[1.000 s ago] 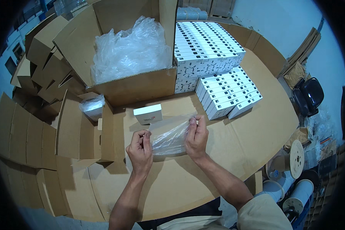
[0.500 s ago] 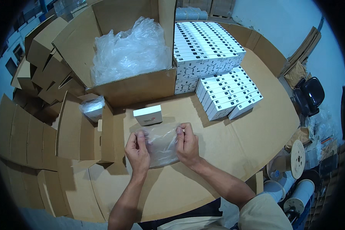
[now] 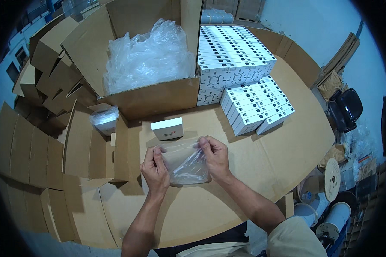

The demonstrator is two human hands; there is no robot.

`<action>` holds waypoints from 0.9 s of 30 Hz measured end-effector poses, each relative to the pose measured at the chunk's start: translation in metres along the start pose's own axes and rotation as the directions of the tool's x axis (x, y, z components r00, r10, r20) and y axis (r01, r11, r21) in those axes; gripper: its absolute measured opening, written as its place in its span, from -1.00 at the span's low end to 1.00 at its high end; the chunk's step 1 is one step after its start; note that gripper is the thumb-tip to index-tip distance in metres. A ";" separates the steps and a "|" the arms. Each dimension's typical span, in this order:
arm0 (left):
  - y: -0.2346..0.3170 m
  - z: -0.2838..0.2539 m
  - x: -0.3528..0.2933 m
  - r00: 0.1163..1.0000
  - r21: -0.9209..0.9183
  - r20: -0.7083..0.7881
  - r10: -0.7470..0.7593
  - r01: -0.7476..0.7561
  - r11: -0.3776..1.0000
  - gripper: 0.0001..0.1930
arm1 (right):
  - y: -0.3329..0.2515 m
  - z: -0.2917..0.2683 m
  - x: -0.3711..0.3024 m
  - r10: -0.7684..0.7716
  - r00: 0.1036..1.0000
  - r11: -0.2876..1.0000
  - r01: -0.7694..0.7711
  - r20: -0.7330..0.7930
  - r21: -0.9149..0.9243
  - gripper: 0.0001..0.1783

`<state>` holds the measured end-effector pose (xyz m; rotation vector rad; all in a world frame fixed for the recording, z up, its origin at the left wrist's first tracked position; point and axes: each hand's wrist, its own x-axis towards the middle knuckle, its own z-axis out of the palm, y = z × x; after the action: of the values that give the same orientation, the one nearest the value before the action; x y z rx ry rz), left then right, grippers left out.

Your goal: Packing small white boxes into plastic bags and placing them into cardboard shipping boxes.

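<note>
A clear plastic bag is stretched between my two hands, low over the cardboard-covered table. My left hand pinches its upper left corner between thumb and fingers. At the upper right corner, my right hand grips the film the same way. Just beyond the bag stands a small white box with a little print on its front. Left of my left hand, an open cardboard carton holds a plastic-wrapped item at its far end.
A large open carton full of clear plastic bags stands at the back. Stacked white boxes fill the area right of it, with a lower group nearer me. Folded cartons line the left; spools stand off the right edge.
My right hand has moved slightly right, pulling the bag wider and tauter. My left hand has barely shifted and keeps its pinch.
</note>
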<state>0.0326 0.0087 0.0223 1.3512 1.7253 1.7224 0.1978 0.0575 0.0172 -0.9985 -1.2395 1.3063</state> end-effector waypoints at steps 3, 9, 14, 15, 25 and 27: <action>-0.003 0.000 -0.003 0.999 -0.002 0.031 -0.037 0.037 0.999 -0.67 | 0.004 -0.002 0.003 -0.010 0.997 0.996 0.017 -0.070 0.088 -0.66; -0.009 0.003 -0.003 0.997 -0.019 -0.034 0.067 -0.067 0.998 -0.78 | -0.014 0.012 -0.006 0.011 0.999 0.996 -0.007 -0.047 0.087 -0.79; 0.011 0.009 -0.007 0.971 -0.298 0.097 -0.217 0.236 0.925 -0.83 | -0.003 0.003 -0.007 0.045 0.992 0.977 -0.019 0.118 -0.213 -0.78; 0.012 0.008 -0.007 0.952 -0.304 0.152 -0.265 0.300 0.904 -0.80 | -0.005 0.004 -0.007 0.046 0.992 0.977 -0.019 0.120 -0.213 -0.78; 0.000 0.004 -0.006 0.981 -0.249 0.049 -0.189 0.195 0.948 -0.70 | 0.001 0.013 -0.009 -0.054 0.998 0.991 0.056 0.019 -0.120 -0.60; 0.002 0.004 -0.006 0.977 -0.243 0.059 -0.206 0.215 0.946 -0.66 | 0.000 0.015 -0.009 -0.060 0.998 0.995 0.059 -0.003 -0.077 -0.58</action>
<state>0.0398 0.0058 0.0208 1.0404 1.5147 1.7167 0.1845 0.0467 0.0184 -1.0109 -1.3145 1.2174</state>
